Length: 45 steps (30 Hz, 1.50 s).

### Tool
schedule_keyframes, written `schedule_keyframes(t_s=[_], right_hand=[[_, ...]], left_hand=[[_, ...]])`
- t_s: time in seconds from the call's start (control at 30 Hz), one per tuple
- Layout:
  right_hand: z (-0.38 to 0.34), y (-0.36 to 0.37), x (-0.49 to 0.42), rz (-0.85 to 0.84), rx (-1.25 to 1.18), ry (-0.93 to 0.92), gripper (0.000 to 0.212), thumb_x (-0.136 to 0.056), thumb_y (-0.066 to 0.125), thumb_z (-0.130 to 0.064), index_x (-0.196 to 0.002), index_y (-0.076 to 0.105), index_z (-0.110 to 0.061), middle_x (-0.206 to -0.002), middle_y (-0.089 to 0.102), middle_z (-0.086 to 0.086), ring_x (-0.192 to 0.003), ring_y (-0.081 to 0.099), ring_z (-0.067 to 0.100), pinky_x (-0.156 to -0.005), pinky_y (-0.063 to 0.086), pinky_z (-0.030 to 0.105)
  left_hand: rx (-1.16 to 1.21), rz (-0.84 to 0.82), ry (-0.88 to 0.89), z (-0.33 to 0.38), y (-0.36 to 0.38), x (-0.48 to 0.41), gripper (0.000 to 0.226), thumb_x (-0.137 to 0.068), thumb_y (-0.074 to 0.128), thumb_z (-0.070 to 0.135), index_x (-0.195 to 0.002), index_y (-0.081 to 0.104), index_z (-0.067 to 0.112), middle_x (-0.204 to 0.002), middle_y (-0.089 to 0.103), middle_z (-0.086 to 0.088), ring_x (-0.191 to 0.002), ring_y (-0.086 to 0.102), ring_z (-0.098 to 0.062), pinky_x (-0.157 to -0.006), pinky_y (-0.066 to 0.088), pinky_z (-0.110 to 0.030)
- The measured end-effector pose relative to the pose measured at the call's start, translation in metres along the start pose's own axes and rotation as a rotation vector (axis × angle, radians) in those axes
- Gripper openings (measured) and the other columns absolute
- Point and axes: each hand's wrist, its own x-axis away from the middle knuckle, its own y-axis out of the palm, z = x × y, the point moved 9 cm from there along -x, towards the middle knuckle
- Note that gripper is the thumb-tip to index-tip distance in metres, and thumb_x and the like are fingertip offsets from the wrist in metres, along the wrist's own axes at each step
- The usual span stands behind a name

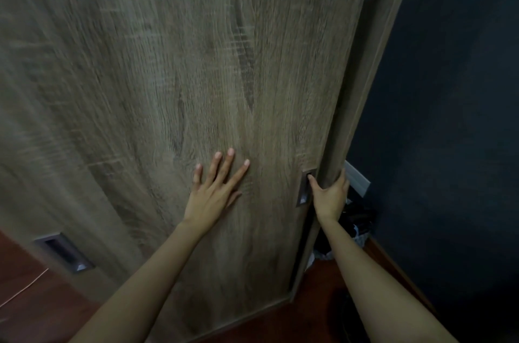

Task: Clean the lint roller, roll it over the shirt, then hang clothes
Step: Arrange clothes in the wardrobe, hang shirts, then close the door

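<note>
A tall wood-grain wardrobe sliding door fills most of the view. My left hand lies flat on the door panel with its fingers spread, holding nothing. My right hand grips the wardrobe's right side edge, its thumb in the recessed metal handle of the door. No lint roller, shirt or hanger is in view.
A second recessed handle sits low on the left door panel. A dark blue wall stands to the right. Dark items lie on the reddish wooden floor in the gap beside the wardrobe. A thin cord crosses the floor at left.
</note>
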Motion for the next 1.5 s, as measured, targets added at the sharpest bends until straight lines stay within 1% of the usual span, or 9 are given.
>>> schedule_keyframes(t_s=[0.43, 0.53, 0.67, 0.8, 0.93, 1.13, 1.23, 1.33, 1.5], right_hand=[[0.007, -0.006, -0.02, -0.013, -0.059, -0.031, 0.062, -0.08, 0.073, -0.031, -0.129, 0.043, -0.009, -0.127, 0.048, 0.011, -0.114, 0.051, 0.022, -0.093, 0.048, 0.036], [0.01, -0.007, -0.024, -0.004, -0.069, -0.032, 0.055, -0.08, 0.073, -0.029, -0.123, 0.046, -0.008, -0.121, 0.05, 0.011, -0.107, 0.054, 0.022, -0.09, 0.05, 0.038], [0.011, -0.009, -0.028, -0.002, -0.056, -0.031, 0.048, -0.082, 0.072, -0.027, -0.118, 0.047, -0.008, -0.118, 0.052, 0.012, -0.103, 0.055, 0.022, -0.084, 0.047, 0.03], [0.012, -0.009, -0.032, -0.002, -0.029, -0.04, 0.044, -0.084, 0.069, -0.029, -0.116, 0.048, -0.009, -0.115, 0.052, 0.011, -0.1, 0.055, 0.021, -0.085, 0.051, 0.036], [0.01, -0.01, -0.032, -0.003, -0.003, -0.065, 0.042, -0.084, 0.069, -0.028, -0.114, 0.047, -0.008, -0.113, 0.052, 0.012, -0.098, 0.054, 0.021, -0.078, 0.046, 0.029], [0.007, -0.01, -0.031, -0.013, 0.023, -0.064, 0.042, -0.084, 0.068, -0.031, -0.113, 0.047, -0.01, -0.113, 0.053, 0.01, -0.097, 0.056, 0.021, -0.074, 0.048, 0.03], [0.012, -0.01, -0.034, -0.068, 0.077, -0.033, 0.048, -0.081, 0.069, -0.04, -0.116, 0.047, -0.014, -0.114, 0.057, 0.006, -0.097, 0.059, 0.02, -0.071, 0.049, 0.031], [0.015, -0.014, -0.032, -0.135, 0.088, -0.009, 0.051, -0.085, 0.063, -0.044, -0.124, 0.048, -0.016, -0.118, 0.06, 0.004, -0.103, 0.059, 0.019, -0.08, 0.052, 0.034], [0.001, -0.029, -0.019, -0.161, 0.103, -0.067, 0.036, -0.1, 0.039, -0.028, -0.127, 0.054, -0.009, -0.119, 0.062, 0.011, -0.108, 0.058, 0.025, -0.087, 0.046, 0.03]], left_hand=[[-0.018, 0.012, 0.005, 0.019, 0.003, -0.013, 0.072, -0.091, 0.038, 0.056, -0.153, 0.009, 0.031, -0.161, -0.005, -0.011, -0.148, -0.005, -0.029, -0.115, -0.008, -0.052], [-0.014, 0.019, 0.008, 0.023, 0.004, -0.015, 0.073, -0.091, 0.039, 0.056, -0.153, 0.01, 0.031, -0.161, -0.004, -0.011, -0.148, -0.004, -0.029, -0.115, -0.008, -0.051], [-0.017, 0.017, 0.004, 0.027, 0.005, -0.019, 0.073, -0.091, 0.04, 0.056, -0.153, 0.011, 0.031, -0.161, -0.005, -0.01, -0.149, -0.004, -0.028, -0.115, -0.009, -0.051], [-0.005, 0.014, -0.004, 0.03, 0.006, -0.021, 0.073, -0.091, 0.039, 0.055, -0.153, 0.01, 0.031, -0.161, -0.005, -0.009, -0.149, -0.004, -0.027, -0.116, -0.009, -0.051], [0.011, 0.006, -0.007, 0.03, 0.006, -0.021, 0.07, -0.092, 0.037, 0.055, -0.153, 0.012, 0.031, -0.161, -0.004, -0.009, -0.149, -0.005, -0.027, -0.116, -0.01, -0.05], [0.025, -0.019, -0.01, 0.03, 0.005, -0.021, 0.071, -0.091, 0.038, 0.052, -0.153, 0.011, 0.031, -0.161, -0.006, -0.009, -0.148, -0.006, -0.028, -0.115, -0.006, -0.052], [0.099, -0.075, -0.004, 0.031, 0.005, -0.022, 0.07, -0.09, 0.037, 0.046, -0.153, 0.012, 0.029, -0.161, -0.008, -0.009, -0.148, -0.007, -0.029, -0.115, -0.005, -0.053], [0.179, -0.09, 0.012, 0.03, -0.005, -0.022, 0.065, -0.091, 0.04, 0.039, -0.151, 0.024, 0.022, -0.161, 0.005, -0.01, -0.149, 0.001, -0.029, -0.115, 0.003, -0.055], [0.332, -0.042, 0.011, 0.025, -0.03, -0.032, 0.052, -0.096, 0.038, 0.032, -0.144, 0.04, 0.014, -0.154, 0.032, -0.01, -0.144, 0.025, -0.024, -0.113, 0.015, -0.052]])
